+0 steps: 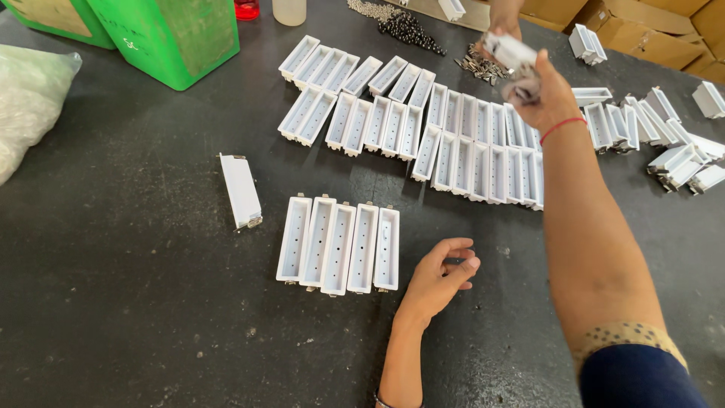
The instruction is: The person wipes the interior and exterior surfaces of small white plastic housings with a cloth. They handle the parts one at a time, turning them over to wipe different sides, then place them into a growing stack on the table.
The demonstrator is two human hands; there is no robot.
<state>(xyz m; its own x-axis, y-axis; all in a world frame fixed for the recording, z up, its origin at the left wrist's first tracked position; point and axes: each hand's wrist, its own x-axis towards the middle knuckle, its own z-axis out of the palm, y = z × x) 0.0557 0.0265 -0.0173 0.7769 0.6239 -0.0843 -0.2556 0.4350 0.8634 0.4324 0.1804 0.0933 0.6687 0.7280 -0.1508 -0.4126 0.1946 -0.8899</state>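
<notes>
Dark, speckled bench fills the view from above, seen from a camera on a person's head, with cardboard boxes along its far edge.

Raised above the bench, the right hand has its grip closed around a white plastic housing — blurred, so its exact angle is unclear. A red thread circles that wrist. Just beyond this grip lies a small heap of metal clips, and farther off a pile of dark beads.

Lower and nearer the body, the left hand rests on the bench with its grip half curled and holding nothing. Just beside it, on the side away from the right arm, five white trough-shaped housings lie side by side, touching, open face up. Farther out the same way, one more housing lies alone, tilted.

Beneath and around the raised grip, long rows of empty housings sit packed together; a looser scatter of housings lies to its outer side.

Judging by the neat row of five, handling the held piece well means a firm hold on its long sides and keeping it level.

Green crates and a clear plastic bag sit at the far left corner.
</notes>
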